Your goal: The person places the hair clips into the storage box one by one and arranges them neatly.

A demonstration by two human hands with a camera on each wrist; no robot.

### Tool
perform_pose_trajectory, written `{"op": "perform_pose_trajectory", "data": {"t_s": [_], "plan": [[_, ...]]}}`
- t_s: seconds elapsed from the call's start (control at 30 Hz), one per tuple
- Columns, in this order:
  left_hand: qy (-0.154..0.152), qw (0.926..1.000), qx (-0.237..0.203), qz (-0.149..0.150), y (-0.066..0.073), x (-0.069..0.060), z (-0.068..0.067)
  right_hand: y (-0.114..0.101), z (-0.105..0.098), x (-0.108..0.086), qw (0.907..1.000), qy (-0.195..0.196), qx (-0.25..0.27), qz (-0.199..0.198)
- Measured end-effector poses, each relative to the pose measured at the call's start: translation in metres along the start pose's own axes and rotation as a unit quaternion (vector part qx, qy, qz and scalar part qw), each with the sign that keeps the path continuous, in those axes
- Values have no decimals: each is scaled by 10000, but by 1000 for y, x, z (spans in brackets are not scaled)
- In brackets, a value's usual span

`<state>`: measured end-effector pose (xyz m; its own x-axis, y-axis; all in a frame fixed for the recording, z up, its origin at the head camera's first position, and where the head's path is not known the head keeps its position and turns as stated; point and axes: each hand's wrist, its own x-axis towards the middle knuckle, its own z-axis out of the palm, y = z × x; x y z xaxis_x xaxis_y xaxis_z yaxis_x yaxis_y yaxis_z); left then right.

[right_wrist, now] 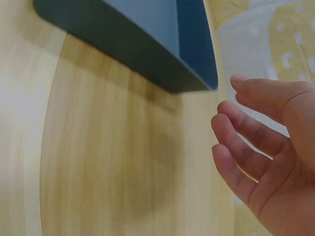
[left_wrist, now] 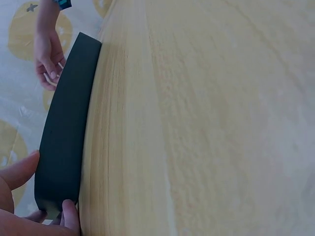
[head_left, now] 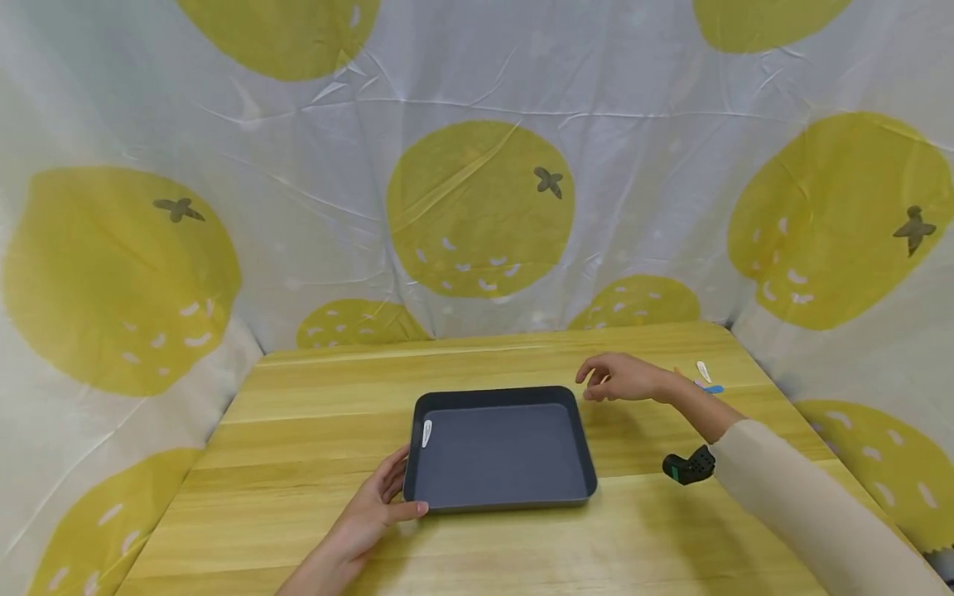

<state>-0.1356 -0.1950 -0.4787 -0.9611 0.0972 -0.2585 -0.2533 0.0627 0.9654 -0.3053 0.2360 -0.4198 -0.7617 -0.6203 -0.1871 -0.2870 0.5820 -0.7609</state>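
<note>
A dark grey rectangular tray (head_left: pixel 499 455) rests on the wooden table. At its near left corner my left hand (head_left: pixel 373 501) grips it, thumb at the front rim and fingers along the left side. The left wrist view shows the fingers (left_wrist: pixel 70 216) around the tray's corner (left_wrist: pixel 64 128). Inside the tray, against its left wall, is a small white snap hair clip (head_left: pixel 427 434). Just beyond the tray's far right corner, my right hand (head_left: pixel 622 377) hovers with loosely bent fingers and holds nothing. In the right wrist view the right hand (right_wrist: pixel 266 142) is apart from the tray (right_wrist: pixel 142 54).
Behind the right wrist lie another white hair clip (head_left: pixel 704 372) and a blue clip (head_left: pixel 715 389), with other small coloured pieces partly hidden. A black perforated device (head_left: pixel 689 465) shows beside the right sleeve. Lemon-print fabric (head_left: pixel 477 74) surrounds the wooden table (head_left: pixel 313 430).
</note>
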Motion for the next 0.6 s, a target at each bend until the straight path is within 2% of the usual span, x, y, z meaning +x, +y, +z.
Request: {"op": "perform_pose_trajectory", "data": {"t_s": [0.27,0.5,0.6], "plan": [[-21,10000,38,-28,1,1,0,18,-20,-19,9999,91,-85,77],[11,10000,57,-16,2,0,-1,31,-35,-37,9968,359,209,677],[13,10000,56,-15,2,0,0,40,-42,-47,9950,430,411,807]]}}
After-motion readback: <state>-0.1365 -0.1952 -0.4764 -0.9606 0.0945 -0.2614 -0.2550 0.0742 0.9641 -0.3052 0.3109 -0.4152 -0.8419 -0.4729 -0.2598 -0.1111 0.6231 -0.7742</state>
